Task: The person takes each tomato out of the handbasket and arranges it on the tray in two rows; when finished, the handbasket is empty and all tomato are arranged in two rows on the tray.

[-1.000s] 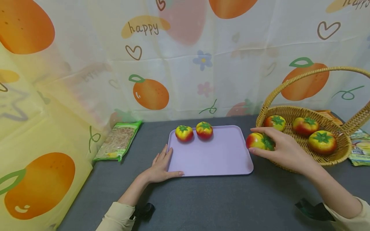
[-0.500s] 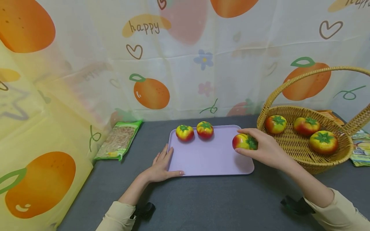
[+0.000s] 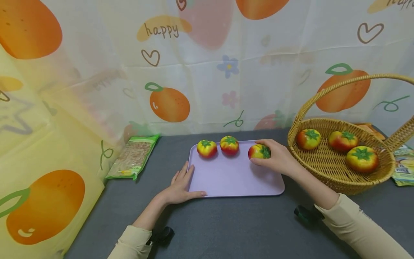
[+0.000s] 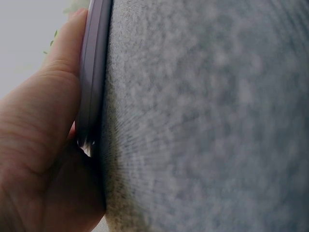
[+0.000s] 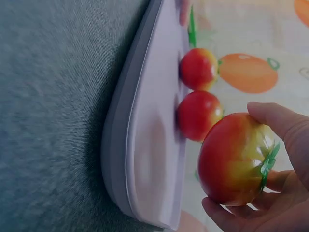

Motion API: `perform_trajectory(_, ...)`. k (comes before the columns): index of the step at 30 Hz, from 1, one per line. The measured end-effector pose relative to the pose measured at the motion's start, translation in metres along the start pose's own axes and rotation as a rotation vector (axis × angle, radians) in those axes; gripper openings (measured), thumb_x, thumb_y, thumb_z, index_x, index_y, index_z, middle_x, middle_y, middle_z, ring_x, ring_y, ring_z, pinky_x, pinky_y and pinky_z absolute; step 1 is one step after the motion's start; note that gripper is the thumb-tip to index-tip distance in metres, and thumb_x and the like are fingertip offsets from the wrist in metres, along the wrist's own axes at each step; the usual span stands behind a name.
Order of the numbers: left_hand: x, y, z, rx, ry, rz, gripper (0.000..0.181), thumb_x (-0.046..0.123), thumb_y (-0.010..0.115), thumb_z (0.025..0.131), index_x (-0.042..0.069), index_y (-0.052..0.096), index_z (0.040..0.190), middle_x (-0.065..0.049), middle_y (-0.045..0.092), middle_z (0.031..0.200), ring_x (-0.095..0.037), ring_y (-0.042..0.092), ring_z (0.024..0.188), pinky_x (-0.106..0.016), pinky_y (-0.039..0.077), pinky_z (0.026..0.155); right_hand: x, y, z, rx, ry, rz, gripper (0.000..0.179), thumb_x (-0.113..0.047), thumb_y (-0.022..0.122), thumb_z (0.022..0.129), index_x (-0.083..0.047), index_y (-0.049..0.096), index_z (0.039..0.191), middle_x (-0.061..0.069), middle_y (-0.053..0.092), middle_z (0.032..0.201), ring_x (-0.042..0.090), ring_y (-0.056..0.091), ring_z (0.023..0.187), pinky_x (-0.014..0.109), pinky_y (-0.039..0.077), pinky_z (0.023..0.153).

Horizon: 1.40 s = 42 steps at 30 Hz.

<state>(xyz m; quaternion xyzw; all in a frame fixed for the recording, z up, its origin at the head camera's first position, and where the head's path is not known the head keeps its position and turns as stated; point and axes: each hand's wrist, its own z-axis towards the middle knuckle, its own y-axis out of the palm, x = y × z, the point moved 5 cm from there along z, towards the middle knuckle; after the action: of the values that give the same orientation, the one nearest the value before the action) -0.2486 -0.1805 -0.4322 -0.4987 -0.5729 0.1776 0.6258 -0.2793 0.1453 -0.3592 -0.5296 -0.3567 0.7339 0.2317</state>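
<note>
My right hand (image 3: 275,155) holds a red and yellow tomato (image 5: 236,159) with a green leafy top, thumb on one side and fingers on the other. It hangs over the right part of a lilac tray (image 3: 226,176). Two similar tomatoes, one at the back left (image 3: 207,149) and one beside it (image 3: 229,145), sit on the tray. My left hand (image 3: 178,187) rests at the tray's front left corner, fingers straight along the left edge and thumb on the near rim. The left wrist view shows the thumb (image 4: 63,48) against the tray's side.
Right of the tray stands a wicker basket (image 3: 339,183) with a tall arched handle; it contains three more tomatoes. A green-edged packet (image 3: 133,157) lies at the back left, and another packet (image 3: 404,165) lies beyond the basket. A fruit-print cloth (image 3: 194,72) hangs behind the dark table.
My right hand has carried the tomato left from beside the basket to over the tray's right part. The left hand has kept its place at the tray's corner.
</note>
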Motion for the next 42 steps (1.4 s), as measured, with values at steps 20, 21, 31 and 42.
perform_trajectory(20,0.000,-0.001,-0.001,-0.003,-0.004,-0.010,0.112,0.059,0.069,0.082,0.001,0.007,0.156,-0.020,-0.012,0.160,-0.038,-0.004,0.147,-0.059,-0.005,0.113,0.021,0.019,0.043,-0.028,0.076,-0.037,0.066,-0.032,0.075,0.083,0.003,0.051,0.134,0.026,0.054,0.126,0.036,0.052,0.103,0.050,0.043,0.089)
perform_trajectory(21,0.000,-0.001,-0.001,-0.003,-0.004,-0.009,0.112,0.059,0.068,0.082,0.001,0.007,0.156,-0.020,-0.012,0.160,-0.038,-0.004,0.147,-0.059,-0.005,0.113,0.021,0.020,0.044,-0.030,0.080,-0.038,0.066,-0.032,0.075,0.083,0.003,0.051,0.134,0.026,0.054,0.126,0.036,0.052,0.103,0.050,0.043,0.090)
perform_trajectory(31,0.000,-0.001,0.000,-0.011,-0.004,-0.012,0.112,0.060,0.068,0.082,0.002,0.007,0.156,-0.019,-0.012,0.161,-0.037,-0.003,0.147,-0.058,-0.005,0.113,0.025,0.023,0.052,-0.035,0.083,-0.057,0.066,-0.033,0.072,0.084,0.005,0.051,0.133,0.027,0.054,0.126,0.036,0.053,0.103,0.050,0.044,0.090)
perform_trajectory(42,-0.001,0.000,0.001,-0.004,-0.006,-0.003,0.112,0.060,0.069,0.082,0.001,0.008,0.156,-0.020,-0.012,0.161,-0.037,-0.004,0.147,-0.057,-0.005,0.113,0.026,0.026,0.054,-0.049,0.087,-0.069,0.068,-0.037,0.069,0.087,0.006,0.049,0.136,0.028,0.052,0.129,0.037,0.052,0.107,0.051,0.042,0.090)
